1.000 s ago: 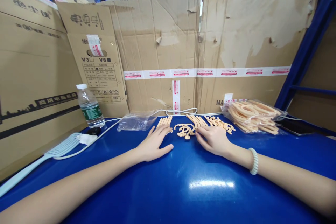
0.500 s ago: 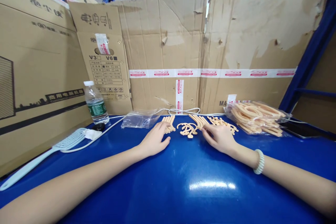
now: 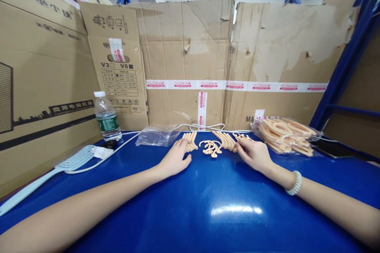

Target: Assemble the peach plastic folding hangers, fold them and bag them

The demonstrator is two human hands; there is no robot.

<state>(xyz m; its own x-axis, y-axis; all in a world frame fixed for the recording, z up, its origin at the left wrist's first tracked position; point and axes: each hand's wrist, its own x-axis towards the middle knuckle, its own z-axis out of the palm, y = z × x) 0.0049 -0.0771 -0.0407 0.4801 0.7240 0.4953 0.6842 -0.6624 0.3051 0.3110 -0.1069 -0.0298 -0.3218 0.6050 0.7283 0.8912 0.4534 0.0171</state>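
Note:
Peach-coloured curved strips lie in two side-by-side rows on the blue table. My left hand (image 3: 175, 158) rests by the left row of strips (image 3: 190, 141), fingers stretched over its edge and thumb apart, holding nothing visible. My right hand (image 3: 255, 155) is at the right end of the right row of strips (image 3: 225, 141). Its fingers are curled in towards the thumb; what they pinch, if anything, is hidden. Between the rows lies a small heap of hook-shaped pieces (image 3: 211, 147). More loose peach pieces (image 3: 242, 136) are partly covered behind my right hand.
At right sits a clear bag of peach parts (image 3: 285, 134) beside a dark phone (image 3: 334, 148). A crumpled plastic bag (image 3: 157, 136), a water bottle (image 3: 107, 118), a pale hairbrush (image 3: 74, 160) and a white cable (image 3: 102, 162) are at left. Cardboard (image 3: 187, 55) walls the back.
My right hand has shifted right, from the middle of the right row to its end, and covers more of the loose pieces. My left hand has stayed in place.

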